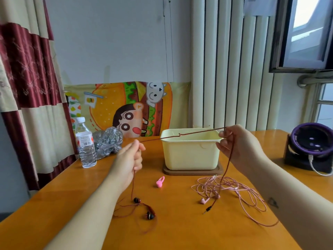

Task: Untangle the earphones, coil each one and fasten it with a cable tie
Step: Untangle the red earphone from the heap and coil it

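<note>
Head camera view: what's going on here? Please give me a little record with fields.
left hand: holds the dark red braided earphone cable; black earbuds rest on the orange wooden table
right hand: pinches the same cable; plug hangs low
span between hands: taut, with one small kink
pink earphones: loose tangle on the table, untouched
pink cable tie: lying on the table, unused
pale yellow plastic tub: behind the hands
</note>
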The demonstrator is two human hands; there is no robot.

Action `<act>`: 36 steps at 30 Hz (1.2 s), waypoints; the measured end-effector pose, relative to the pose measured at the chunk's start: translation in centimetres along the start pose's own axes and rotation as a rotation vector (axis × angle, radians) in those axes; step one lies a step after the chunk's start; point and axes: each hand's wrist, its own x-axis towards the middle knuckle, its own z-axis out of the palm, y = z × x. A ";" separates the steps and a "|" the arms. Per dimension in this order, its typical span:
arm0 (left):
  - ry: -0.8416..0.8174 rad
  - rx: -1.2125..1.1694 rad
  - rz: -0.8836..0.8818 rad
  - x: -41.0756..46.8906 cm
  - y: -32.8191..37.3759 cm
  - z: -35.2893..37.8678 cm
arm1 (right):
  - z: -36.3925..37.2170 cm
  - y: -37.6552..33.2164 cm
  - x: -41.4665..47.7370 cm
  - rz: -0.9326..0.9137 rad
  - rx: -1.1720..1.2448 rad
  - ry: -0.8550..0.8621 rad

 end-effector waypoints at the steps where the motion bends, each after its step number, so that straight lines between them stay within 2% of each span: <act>1: 0.034 -0.036 -0.008 0.1 0.0 -0.2 | 0.1 0.3 0.0 -0.001 0.016 0.044; 6: 0.125 -0.067 0.027 0.1 0.3 -0.3 | 0.3 1.7 -0.2 -0.018 0.005 0.139; 10: 0.216 -0.002 0.061 0.3 0.9 -0.8 | -0.3 2.3 -0.2 -0.099 -0.179 0.157; 12: 0.200 -0.046 0.004 0.3 1.3 -1.1 | -0.9 1.9 -0.3 -0.229 -0.364 0.126; 14: 0.117 -0.165 -0.098 0.2 1.9 -1.3 | -1.6 0.8 -0.4 -0.346 -0.684 -0.003; 15: 0.067 -0.202 -0.134 0.0 2.4 -1.3 | -1.9 0.2 -0.5 -0.326 -0.884 -0.126; 17: -0.039 -0.177 -0.139 -0.5 3.5 -1.0 | -1.9 -0.4 -0.7 -0.150 -1.324 -0.417; 19: -0.162 -0.066 -0.101 -1.0 4.8 0.0 | -1.0 -0.3 -1.2 -0.080 -1.551 -0.578; 20: -0.225 0.012 -0.075 -1.2 5.4 0.7 | -0.2 -0.2 -1.4 -0.131 -1.487 -0.609; 23: -0.369 0.278 0.004 -1.7 6.8 2.9 | 3.9 -0.8 -3.1 -0.199 -1.048 -0.657; 27: -0.445 0.467 0.076 -1.6 8.0 4.5 | 7.3 -1.4 -3.7 -0.441 -1.153 -0.733; 29: -0.408 0.491 0.115 -1.3 8.4 4.2 | 7.4 -1.7 -3.4 -0.444 -1.134 -0.698; 31: -0.341 0.483 0.139 -1.0 8.6 3.2 | 6.4 -1.9 -2.5 -0.333 -1.049 -0.644; 33: -0.263 0.371 0.128 -0.7 8.5 2.1 | 4.9 -1.7 -1.1 -0.314 -1.022 -0.528; 36: -0.134 0.068 0.091 0.0 8.5 0.3 | 1.4 0.0 1.6 -0.379 -1.374 -0.293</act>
